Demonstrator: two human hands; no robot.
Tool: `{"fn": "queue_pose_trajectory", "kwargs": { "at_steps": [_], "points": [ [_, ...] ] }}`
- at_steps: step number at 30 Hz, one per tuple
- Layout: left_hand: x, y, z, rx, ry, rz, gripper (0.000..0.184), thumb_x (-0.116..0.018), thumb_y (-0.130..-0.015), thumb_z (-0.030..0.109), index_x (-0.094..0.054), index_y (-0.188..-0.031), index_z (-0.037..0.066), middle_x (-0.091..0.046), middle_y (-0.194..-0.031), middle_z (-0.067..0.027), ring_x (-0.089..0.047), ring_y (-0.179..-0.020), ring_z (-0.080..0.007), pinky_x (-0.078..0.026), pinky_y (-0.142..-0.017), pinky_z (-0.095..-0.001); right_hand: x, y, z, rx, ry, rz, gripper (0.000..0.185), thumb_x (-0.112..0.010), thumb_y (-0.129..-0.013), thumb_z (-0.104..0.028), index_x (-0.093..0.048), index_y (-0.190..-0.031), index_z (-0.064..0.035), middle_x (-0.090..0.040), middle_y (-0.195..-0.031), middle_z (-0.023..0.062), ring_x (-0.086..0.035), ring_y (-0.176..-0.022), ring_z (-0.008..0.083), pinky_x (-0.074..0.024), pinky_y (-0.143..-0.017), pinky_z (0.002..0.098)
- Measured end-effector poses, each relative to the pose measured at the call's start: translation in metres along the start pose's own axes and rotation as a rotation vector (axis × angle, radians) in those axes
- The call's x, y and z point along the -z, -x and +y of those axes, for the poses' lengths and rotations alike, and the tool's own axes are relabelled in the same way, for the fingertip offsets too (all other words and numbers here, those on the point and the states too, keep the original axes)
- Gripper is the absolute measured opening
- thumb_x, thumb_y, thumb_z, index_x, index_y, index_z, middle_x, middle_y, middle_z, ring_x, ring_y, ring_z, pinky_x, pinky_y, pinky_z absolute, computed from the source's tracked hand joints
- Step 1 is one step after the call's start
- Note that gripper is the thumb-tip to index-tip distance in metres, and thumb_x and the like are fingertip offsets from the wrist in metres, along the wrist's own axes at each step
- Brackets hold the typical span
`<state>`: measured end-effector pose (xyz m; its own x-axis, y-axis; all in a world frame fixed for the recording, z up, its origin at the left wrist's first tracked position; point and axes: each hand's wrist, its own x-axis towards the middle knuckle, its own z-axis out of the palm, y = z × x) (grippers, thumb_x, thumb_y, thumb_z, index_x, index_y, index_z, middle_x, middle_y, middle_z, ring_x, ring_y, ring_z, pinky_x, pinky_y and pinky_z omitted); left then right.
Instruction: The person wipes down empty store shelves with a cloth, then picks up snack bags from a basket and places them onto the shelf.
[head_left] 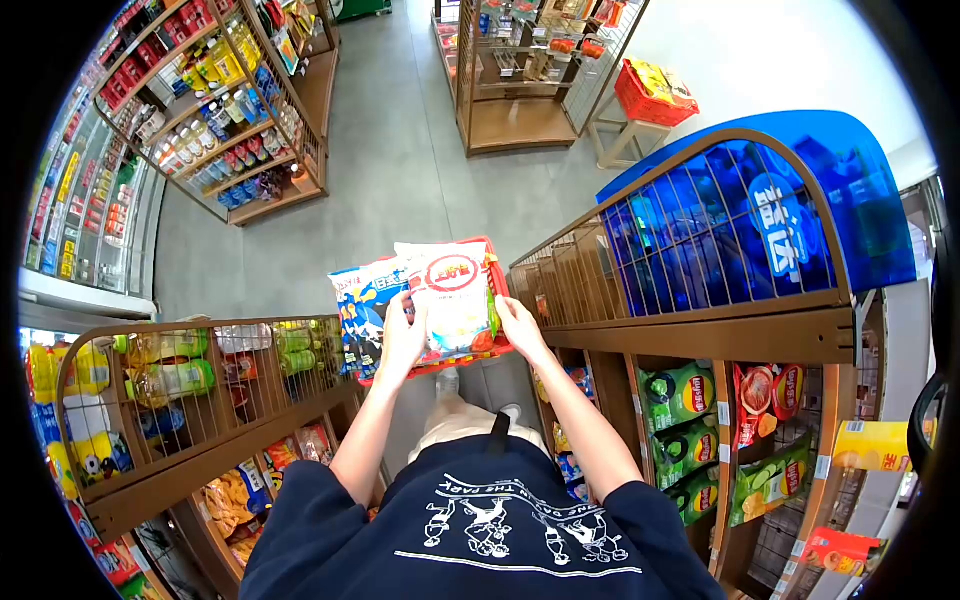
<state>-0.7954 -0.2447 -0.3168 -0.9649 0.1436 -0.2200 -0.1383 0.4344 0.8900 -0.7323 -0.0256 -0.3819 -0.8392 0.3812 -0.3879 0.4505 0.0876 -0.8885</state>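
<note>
In front of my body is a red basket with snack bags in it. A white snack bag with a red oval logo lies on top, and a blue-and-white snack bag sits to its left. My left hand is closed on the left edge of the white bag, thumb on its front. My right hand is closed at the basket's right side, beside a narrow green packet edge; some of its fingers are hidden.
Wire-railed shelves stand close on both sides: bottles at left, green chip bags and a blue display bin at right. Ahead, the grey aisle floor runs between a drinks rack and a brown rack. A red crate rests on a stool.
</note>
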Motion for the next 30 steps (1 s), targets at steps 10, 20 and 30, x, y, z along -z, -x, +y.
{"fn": "queue_pose_trajectory", "kwargs": {
  "at_steps": [10,20,30],
  "points": [
    [0.000,-0.009,0.001,-0.016,0.002,-0.086,0.056,-0.062,-0.094,0.023,-0.041,-0.137,-0.006,-0.062,-0.121,-0.0215,-0.063,-0.095,-0.0206,-0.051,-0.082,-0.0333,-0.027,0.005,-0.015,-0.071,0.063,-0.028,0.054,-0.046,-0.102,-0.042,-0.060,-0.119,0.0080,-0.069,-0.108,0.0150,-0.062,-0.102,0.0176,-0.0464,-0.092,0.0309],
    [0.018,0.004,0.020,-0.013,0.264,-0.208,0.066,-0.073,-0.086,0.022,-0.042,-0.136,-0.008,-0.063,-0.106,-0.0153,-0.061,-0.089,-0.0151,-0.050,-0.071,-0.0251,-0.022,0.046,-0.051,-0.036,0.013,0.122,0.047,-0.050,-0.101,-0.035,-0.059,-0.120,0.0073,-0.068,-0.109,0.0134,-0.061,-0.101,0.0149,-0.0470,-0.090,0.0298],
    [0.019,0.022,0.050,-0.203,0.426,-0.452,0.063,-0.069,-0.090,0.027,-0.042,-0.138,-0.003,-0.053,-0.131,-0.0157,-0.052,-0.122,-0.0226,-0.040,-0.104,-0.0359,-0.001,0.098,-0.082,0.104,-0.198,0.167,0.049,-0.053,-0.101,-0.040,-0.060,-0.121,0.0040,-0.067,-0.110,0.0098,-0.060,-0.098,0.0128,-0.0478,-0.088,0.0290]
  ]
}}
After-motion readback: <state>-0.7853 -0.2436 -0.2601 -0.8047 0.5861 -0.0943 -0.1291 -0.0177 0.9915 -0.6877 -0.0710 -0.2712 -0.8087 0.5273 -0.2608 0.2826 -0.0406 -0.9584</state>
